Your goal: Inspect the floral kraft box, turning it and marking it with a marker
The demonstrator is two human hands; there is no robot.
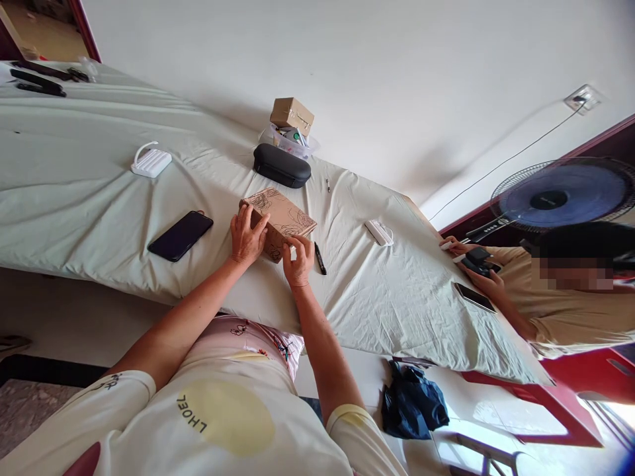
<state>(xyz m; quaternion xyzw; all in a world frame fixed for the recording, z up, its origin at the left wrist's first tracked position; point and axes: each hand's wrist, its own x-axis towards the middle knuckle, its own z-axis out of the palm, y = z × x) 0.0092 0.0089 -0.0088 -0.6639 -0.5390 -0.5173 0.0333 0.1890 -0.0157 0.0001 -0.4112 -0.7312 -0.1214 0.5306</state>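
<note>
A brown cardboard box (282,213) with dark line drawings on it lies on the cloth-covered table in front of me. My left hand (248,237) grips its left end, with the thumb apart from the fingers along the edge. At the box's near right corner, my right hand (298,261) is closed with curled fingers against the cardboard. Something small and white shows by the right fingers; I cannot make out what it is. Just right of that hand lies a black marker pen (320,258). A dark smartphone (181,236) rests to the left of the box.
Behind the box sit a black zip case (282,165) and a clear plastic tub (303,147) with a small carton (292,114). White slatted objects (151,162) lie on both sides. At right, another person (510,277) handles a dark device near a phone (475,297) and a fan (550,198).
</note>
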